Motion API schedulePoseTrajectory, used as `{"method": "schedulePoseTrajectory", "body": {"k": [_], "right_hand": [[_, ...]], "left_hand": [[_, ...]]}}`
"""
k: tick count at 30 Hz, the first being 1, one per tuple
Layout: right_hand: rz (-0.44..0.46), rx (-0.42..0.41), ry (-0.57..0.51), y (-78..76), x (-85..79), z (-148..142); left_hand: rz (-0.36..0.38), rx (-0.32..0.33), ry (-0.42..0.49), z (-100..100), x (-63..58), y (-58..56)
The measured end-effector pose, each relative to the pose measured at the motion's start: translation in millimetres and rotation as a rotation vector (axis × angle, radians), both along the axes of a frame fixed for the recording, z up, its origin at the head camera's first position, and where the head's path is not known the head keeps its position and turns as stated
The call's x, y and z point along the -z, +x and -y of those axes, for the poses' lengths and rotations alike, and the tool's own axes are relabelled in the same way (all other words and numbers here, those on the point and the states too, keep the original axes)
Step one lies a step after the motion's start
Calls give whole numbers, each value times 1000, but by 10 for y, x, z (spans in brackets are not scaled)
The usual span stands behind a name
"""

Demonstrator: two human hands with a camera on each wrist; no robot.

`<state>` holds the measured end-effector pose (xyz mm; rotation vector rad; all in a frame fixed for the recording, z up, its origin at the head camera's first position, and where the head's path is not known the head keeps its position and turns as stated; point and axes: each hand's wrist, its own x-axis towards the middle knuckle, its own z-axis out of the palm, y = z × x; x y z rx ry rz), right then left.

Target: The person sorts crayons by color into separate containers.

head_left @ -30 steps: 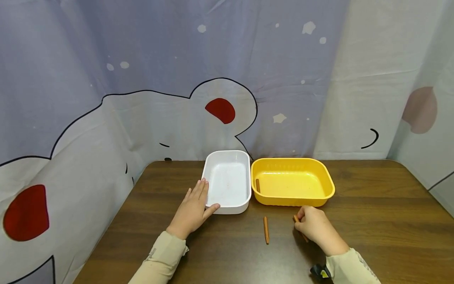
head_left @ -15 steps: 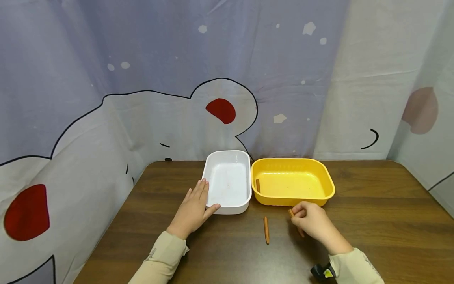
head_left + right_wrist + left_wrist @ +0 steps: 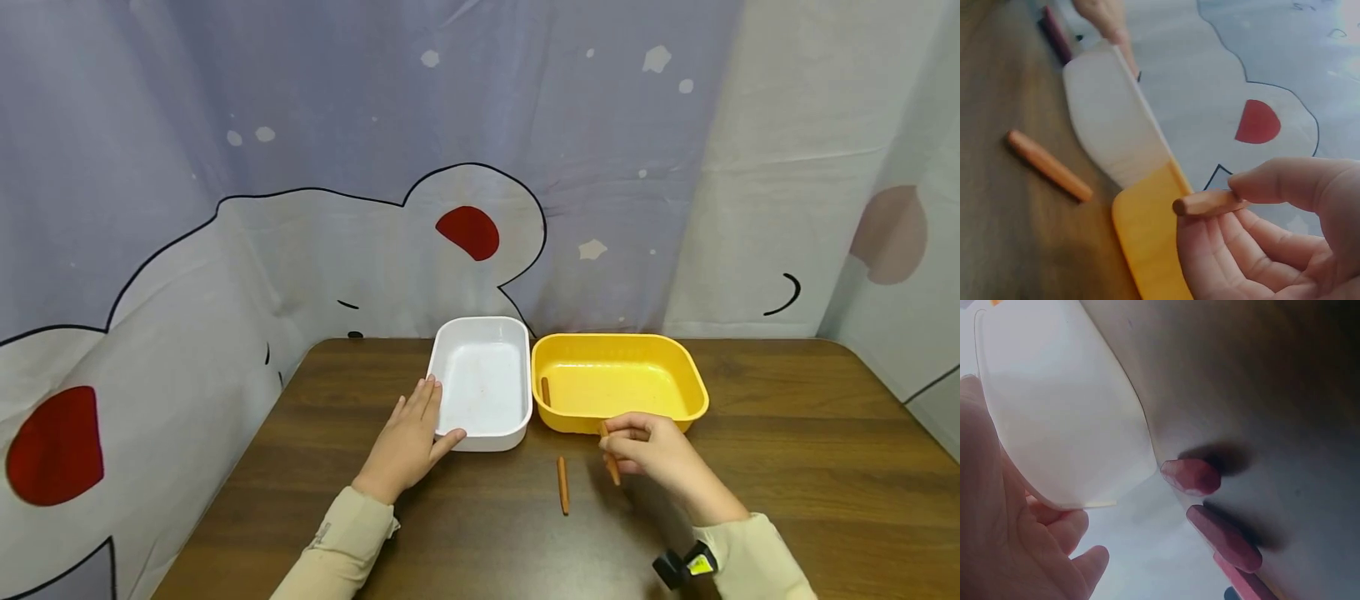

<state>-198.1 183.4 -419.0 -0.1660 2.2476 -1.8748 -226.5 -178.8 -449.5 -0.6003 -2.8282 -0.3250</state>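
My left hand (image 3: 405,450) lies spread against the near left edge of a white plastic tray (image 3: 483,443), its fingers over the rim. Beside it stands a yellow tray (image 3: 615,383) with one small brown stick (image 3: 545,392) inside at the left. Between thumb and fingertips, my right hand (image 3: 656,458) pinches an orange-brown stick (image 3: 612,467), tilted at the yellow tray's near rim. In the right wrist view its blunt round end (image 3: 1179,207) shows. A similar stick (image 3: 563,486) rests on the table.
The left wrist view has dark reddish faceted sticks (image 3: 1225,539) near the white tray; the head view hides them behind my left hand. The brown wooden table (image 3: 787,433) ends at a printed curtain (image 3: 600,167) behind the trays.
My right hand has lifted the pinched stick and moved up and left toward the yellow tray's near rim. My left hand and both trays have stayed in place.
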Motion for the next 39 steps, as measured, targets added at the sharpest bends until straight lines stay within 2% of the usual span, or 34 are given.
{"method": "schedulePoseTrajectory", "body": {"k": [7,16,20,26,34,39], "right_hand": [[-16,34,-91,-126,-138,45],[-24,61,-126,-397,-219,190],[-24,96,-97,-551,-222,265],[-31,112,0,-765,-182,328],[52,105,143,-1006,-70,333],[72,116,224,-1099,-1,302]], "left_hand": [[-2,2,0,6,12,-8],[-1,-4,-2,40,11,5],[-3,-4,3,47,2,9],[-8,0,3,38,0,4],[5,-1,9,15,-8,15],[-4,1,0,3,-8,11]]}}
